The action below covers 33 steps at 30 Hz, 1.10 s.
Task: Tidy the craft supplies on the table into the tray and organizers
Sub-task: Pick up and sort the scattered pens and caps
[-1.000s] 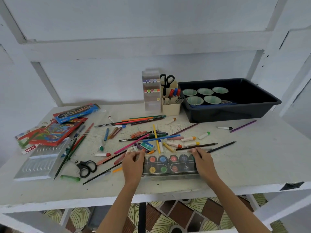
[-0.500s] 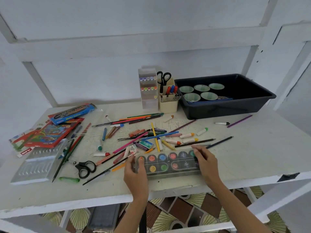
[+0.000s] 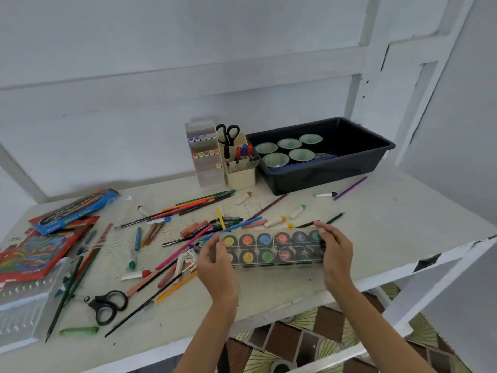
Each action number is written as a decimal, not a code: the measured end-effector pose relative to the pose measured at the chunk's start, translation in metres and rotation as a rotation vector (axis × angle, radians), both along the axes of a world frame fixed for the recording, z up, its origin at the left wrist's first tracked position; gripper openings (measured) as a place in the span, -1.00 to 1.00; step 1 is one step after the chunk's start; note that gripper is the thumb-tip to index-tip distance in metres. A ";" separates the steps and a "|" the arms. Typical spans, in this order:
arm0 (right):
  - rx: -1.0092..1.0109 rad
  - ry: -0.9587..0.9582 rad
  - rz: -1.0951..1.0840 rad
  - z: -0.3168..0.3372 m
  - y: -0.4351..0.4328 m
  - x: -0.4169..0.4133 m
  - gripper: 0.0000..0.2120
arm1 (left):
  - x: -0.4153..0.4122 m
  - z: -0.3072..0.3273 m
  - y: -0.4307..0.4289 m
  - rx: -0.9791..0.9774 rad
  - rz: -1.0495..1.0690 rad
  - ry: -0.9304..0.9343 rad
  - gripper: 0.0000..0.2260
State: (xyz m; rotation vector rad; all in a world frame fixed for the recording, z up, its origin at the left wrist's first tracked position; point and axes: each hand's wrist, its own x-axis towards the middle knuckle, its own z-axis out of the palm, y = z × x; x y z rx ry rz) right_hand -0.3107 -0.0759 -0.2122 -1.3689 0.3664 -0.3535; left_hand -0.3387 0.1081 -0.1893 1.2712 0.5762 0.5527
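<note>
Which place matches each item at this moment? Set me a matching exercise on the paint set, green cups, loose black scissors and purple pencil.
Items:
1. paint set
2. green cups
3. loose black scissors
4. purple pencil

Places:
A. on the table, just in front of the tray
B. inside the black tray
C. gripped at its ends by the left hand and right hand
D. on the table, front left

Pairs: 1-C, 2-B, 3-D, 4-A

A clear paint case [image 3: 273, 247] with two rows of six dark pots, their lids coloured, lies lengthwise over the front of the table [image 3: 403, 238], with the left hand [image 3: 215, 267] and right hand [image 3: 336, 254] gripping its ends.
</note>
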 end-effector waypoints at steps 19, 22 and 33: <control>0.128 0.015 -0.711 0.003 -0.220 0.066 -0.77 | 0.186 0.020 -0.235 0.018 -0.912 0.150 -0.62; 0.089 0.045 -0.766 -0.003 -0.240 0.075 -0.77 | 0.202 0.017 -0.264 0.058 -0.971 0.172 -0.65; -0.092 0.100 -0.772 -0.025 -0.263 0.086 -0.83 | 0.260 -0.017 -0.311 0.114 -1.116 0.216 -0.62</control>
